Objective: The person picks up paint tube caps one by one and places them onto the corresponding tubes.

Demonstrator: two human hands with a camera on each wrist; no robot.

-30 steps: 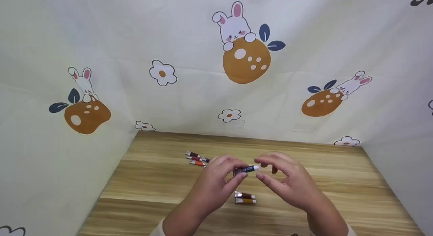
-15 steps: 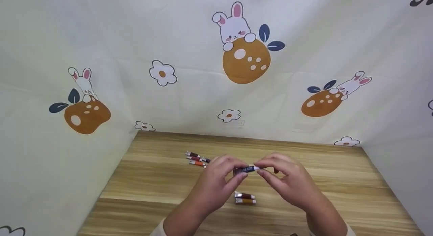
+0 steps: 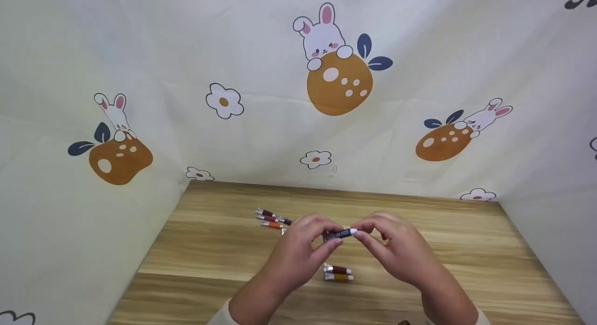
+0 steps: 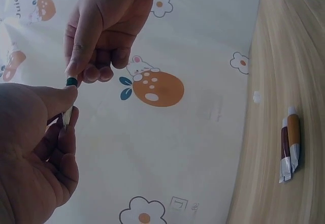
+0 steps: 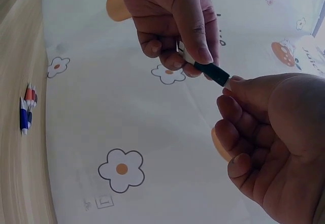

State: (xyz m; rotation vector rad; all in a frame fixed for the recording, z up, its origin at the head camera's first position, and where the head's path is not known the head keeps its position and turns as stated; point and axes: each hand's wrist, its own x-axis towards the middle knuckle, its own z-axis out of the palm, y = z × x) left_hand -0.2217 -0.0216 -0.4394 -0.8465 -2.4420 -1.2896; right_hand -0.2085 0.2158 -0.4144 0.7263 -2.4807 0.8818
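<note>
Wooden table (image 3: 210,250), bunny-print cloth walls (image 3: 261,129), paint tubes (image 3: 338,273) lying

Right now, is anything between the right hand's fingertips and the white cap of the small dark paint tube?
Nothing visible. The right hand already pinches the white cap of the small dark paint tube, which the left hand grips by its body, above the wooden table.

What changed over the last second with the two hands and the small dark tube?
The right hand closed in leftward and now pinches the white cap end of the dark tube; a second ago its fingers were spread apart from it. The left hand kept gripping the tube's body. The tubes on the table stayed put.
</note>
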